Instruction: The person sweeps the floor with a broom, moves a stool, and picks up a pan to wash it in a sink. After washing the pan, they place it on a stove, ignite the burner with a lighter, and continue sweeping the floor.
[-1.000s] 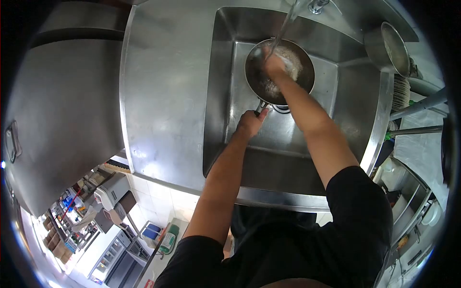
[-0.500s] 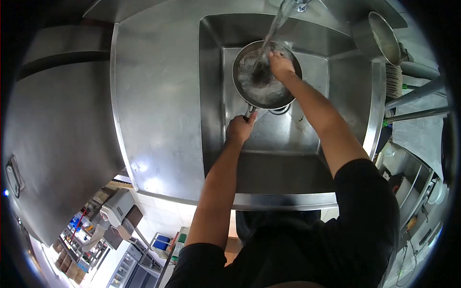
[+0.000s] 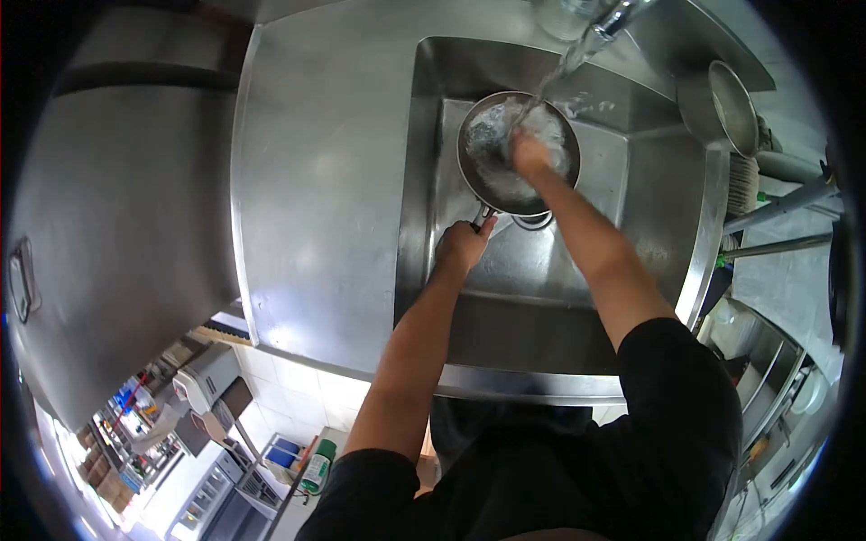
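A round frying pan [image 3: 487,185] sits in the metal sink [image 3: 514,316], with water and foam inside it. Water runs from the faucet [image 3: 613,20] into the pan. My left hand [image 3: 465,243] is closed round the pan's handle at its near side. Inside the pan, my right hand [image 3: 529,151] is down in the splashing water under the stream. Its fingers are blurred and partly covered by water, so whatever it holds cannot be made out.
A metal pot [image 3: 719,110] stands at the sink's back right corner. Left of the sink runs a steel counter [image 3: 316,198]. Beyond the right edge are a brush [image 3: 743,185] and poles. A green bottle [image 3: 317,467] is at the lower left.
The camera view has shifted, so sink and pan appear farther right and lower. My right hand has moved from the pan's right side toward its middle. My left hand still grips the handle.
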Demonstrator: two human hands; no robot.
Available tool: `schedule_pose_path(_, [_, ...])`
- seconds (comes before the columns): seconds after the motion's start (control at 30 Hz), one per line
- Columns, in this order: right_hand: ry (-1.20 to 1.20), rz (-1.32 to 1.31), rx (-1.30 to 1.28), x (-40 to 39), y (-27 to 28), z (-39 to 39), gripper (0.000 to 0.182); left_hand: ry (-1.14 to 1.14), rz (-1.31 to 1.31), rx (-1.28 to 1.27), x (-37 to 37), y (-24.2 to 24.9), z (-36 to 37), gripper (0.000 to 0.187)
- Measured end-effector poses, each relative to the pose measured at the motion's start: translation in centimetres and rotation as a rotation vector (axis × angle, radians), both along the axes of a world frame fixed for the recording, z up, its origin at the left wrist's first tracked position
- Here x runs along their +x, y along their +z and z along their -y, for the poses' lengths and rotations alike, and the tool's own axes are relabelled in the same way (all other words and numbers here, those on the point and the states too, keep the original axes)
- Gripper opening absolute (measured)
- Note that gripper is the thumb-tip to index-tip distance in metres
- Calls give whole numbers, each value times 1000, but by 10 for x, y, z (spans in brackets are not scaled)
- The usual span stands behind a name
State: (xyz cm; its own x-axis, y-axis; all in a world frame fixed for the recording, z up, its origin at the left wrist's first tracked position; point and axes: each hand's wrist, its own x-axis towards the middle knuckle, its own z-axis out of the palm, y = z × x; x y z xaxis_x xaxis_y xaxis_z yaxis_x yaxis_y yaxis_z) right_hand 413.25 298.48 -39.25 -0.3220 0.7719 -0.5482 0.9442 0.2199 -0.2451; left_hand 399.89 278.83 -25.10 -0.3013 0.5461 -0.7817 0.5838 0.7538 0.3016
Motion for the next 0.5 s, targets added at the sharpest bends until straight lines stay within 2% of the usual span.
schedule_pose_path(0.03, [1, 23, -88, -13, -7, 11, 43, 2, 44, -29, -5, -3, 1, 81])
schedule_pose_path(0.13, [67, -126, 67, 6, 31, 71, 39, -29, 154, -65, -7, -16, 5, 79])
schedule_pose_path(0.23, [-12, 80, 28, 45, 30, 32, 36, -40, 107, -8, -9, -13, 11, 77])
schedule_pose_path(0.27, [-12, -16, 190, 53, 30, 12, 37, -28, 77, 7, -4, -13, 15, 78])
schedule_pose_path(0.33, [-50, -83, 233, 30, 36, -19, 36, -20, 55, -4, 0, -14, 13, 78])
schedule_pose_path(0.43, [155, 100, 31, -14, -9, -2, 32, -23, 48, -42, 0, -10, 6, 79])
schedule_pose_path(0.5, [88, -110, 59, -17, 6, 55, 30, -46, 25, -15, -3, -16, 9, 79])
